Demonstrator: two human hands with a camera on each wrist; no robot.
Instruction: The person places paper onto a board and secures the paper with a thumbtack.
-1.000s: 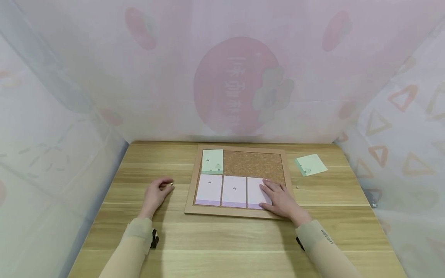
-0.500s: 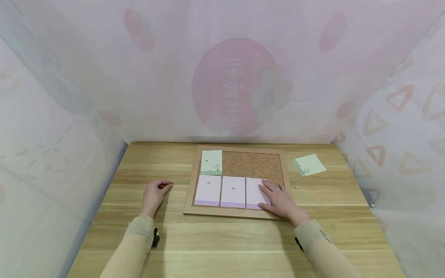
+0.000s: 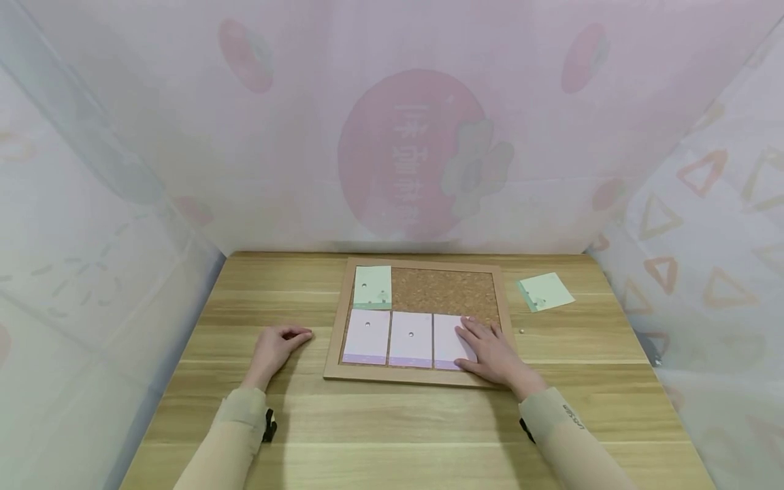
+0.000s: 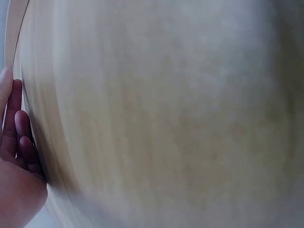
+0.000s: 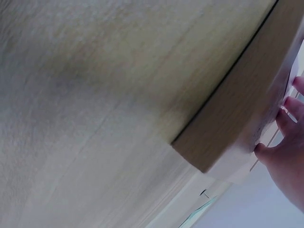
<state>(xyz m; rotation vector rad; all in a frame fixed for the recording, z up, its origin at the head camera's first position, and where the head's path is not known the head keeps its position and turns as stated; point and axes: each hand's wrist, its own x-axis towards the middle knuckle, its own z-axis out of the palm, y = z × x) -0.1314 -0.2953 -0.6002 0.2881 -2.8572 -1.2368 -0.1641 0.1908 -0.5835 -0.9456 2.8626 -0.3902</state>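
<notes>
Board (image 3: 398, 378) lies flat mid-surface (image 3: 343, 435), far edge just short of the surface's back edge, broad strip of wood on the near side. Near row, left to right: left purple card (image 3: 366, 344), middle purple card (image 3: 411, 350), right purple card (image 3: 448, 338). Narrow cork lines between them, lower edges just inside the near frame bar. Round pin (image 3: 367, 324) in the left one, another in the middle one. Green card (image 3: 375, 278) in the far left corner, pinned too, lower edge about meeting the left purple card. Cork (image 3: 444, 289) shows from there across to the right frame bar: widest room on the board.

Left hand (image 3: 275, 348): low over the surface, left of the board, strip of wood between fingertips and frame. Grip narrow, tips together; can't tell if anything small is between them.

Right hand (image 3: 493, 354): grip wide, fingers spread on the right purple card, covering its right part. Wrist crosses the frame near its near right corner; right wrist view shows the raised board edge right by the fingers.

Loose pin (image 3: 522, 331) just right of the board, well inside the surface's right edge. Loose green card (image 3: 550, 289) farther back, angled, between board and that edge.
</notes>
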